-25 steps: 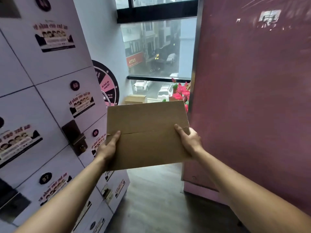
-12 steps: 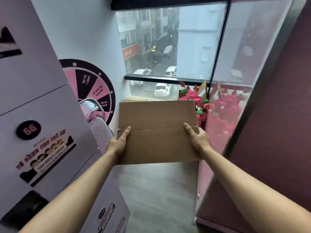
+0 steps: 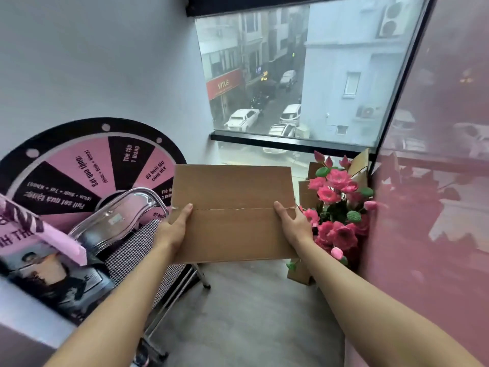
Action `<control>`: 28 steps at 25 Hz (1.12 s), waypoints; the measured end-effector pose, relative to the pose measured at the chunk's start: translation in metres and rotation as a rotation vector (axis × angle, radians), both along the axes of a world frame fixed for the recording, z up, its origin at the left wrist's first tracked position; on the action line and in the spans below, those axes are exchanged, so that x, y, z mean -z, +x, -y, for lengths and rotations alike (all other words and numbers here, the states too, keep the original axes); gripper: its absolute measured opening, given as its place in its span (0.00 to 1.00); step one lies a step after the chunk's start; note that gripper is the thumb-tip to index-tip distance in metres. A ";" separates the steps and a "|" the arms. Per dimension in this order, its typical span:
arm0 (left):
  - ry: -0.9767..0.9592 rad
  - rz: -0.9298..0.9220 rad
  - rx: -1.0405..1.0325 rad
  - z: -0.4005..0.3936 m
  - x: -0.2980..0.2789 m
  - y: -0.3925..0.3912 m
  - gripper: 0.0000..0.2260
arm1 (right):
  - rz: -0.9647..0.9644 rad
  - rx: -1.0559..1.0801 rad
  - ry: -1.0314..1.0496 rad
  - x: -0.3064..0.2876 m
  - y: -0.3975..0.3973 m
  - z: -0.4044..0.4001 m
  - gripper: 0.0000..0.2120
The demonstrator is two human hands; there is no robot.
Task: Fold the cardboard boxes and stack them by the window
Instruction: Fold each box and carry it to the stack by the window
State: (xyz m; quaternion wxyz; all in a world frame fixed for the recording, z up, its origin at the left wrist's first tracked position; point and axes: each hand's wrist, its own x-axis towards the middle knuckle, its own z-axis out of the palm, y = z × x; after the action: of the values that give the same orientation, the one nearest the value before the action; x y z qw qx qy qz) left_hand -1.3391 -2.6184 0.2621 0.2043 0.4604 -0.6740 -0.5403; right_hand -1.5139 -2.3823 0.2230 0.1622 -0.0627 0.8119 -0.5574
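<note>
A: Glass first: big window (image 3: 304, 75) fills the back, pink wall (image 3: 436, 181) on the right, grey floor (image 3: 251, 313) below. Prize wheel (image 3: 87, 170) and a chrome chair (image 3: 124, 221) on the left.

B: And the task item?

A: Folded cardboard box (image 3: 232, 213), held up in the air in front of me, just short of the window, seam across its top face. Pink flowers (image 3: 338, 207) sit just beside its right edge, more cardboard behind them.

B: Hands?

A: Left hand (image 3: 172, 231) grips the left edge, thumb on top along the seam. Right hand (image 3: 296, 226) grips the right edge the same way.

B: Handling?

A: I'd judge it light and fairly stiff, but the faces could dent. I'd keep hold at both side edges and keep it level.
</note>
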 end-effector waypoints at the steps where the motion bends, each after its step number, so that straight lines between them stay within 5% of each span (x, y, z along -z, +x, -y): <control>1: 0.002 0.022 -0.013 0.015 0.005 -0.017 0.34 | 0.006 -0.012 0.005 0.002 -0.018 0.016 0.48; 8: 0.069 0.050 0.090 0.113 0.039 -0.171 0.41 | 0.036 0.051 0.062 0.032 -0.161 0.105 0.42; 12: 0.106 0.075 0.234 0.166 0.038 -0.278 0.35 | 0.068 0.164 0.052 0.037 -0.236 0.141 0.35; 18: 0.107 0.124 0.336 0.212 0.066 -0.424 0.48 | 0.086 0.270 0.095 0.056 -0.354 0.171 0.38; 28: 0.195 0.257 0.296 0.271 0.147 -0.606 0.37 | 0.188 0.277 0.209 0.135 -0.543 0.230 0.39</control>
State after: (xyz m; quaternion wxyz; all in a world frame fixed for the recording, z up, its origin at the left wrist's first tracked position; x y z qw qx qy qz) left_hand -1.9451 -2.8891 0.1148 -0.0106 0.4391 -0.6993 -0.5640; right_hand -2.0564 -2.6118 0.0882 0.1646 0.1193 0.8475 -0.4903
